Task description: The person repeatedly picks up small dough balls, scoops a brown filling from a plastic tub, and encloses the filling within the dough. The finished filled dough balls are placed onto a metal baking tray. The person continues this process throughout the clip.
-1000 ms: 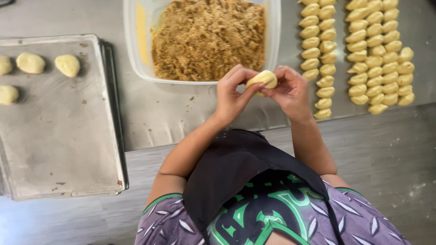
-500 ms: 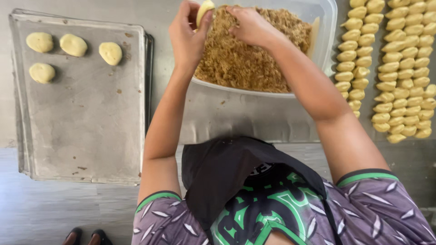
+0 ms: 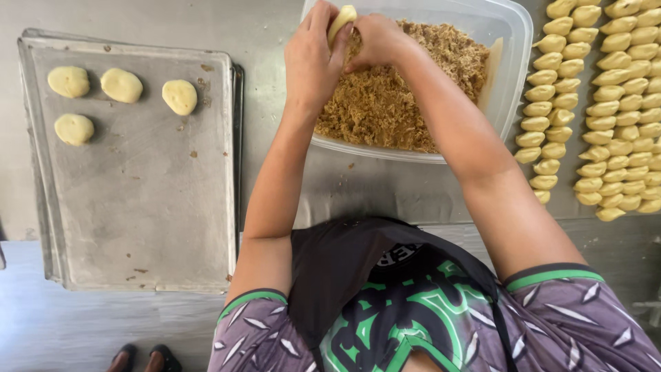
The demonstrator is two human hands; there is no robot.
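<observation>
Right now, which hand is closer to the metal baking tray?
Left. The left hand is beside the grey metal baking tray, apart from it; the right hand is farther away.

The dough piece (image 3: 342, 19) is pale yellow, as are the four flat rounds (image 3: 121, 85) on the dull grey tray (image 3: 138, 207). The crumbly filling (image 3: 385, 103) is golden brown inside a clear tub (image 3: 513, 62). The shirt (image 3: 427, 324) is purple-grey with white flecks, green trim and a black apron (image 3: 344, 262).
</observation>
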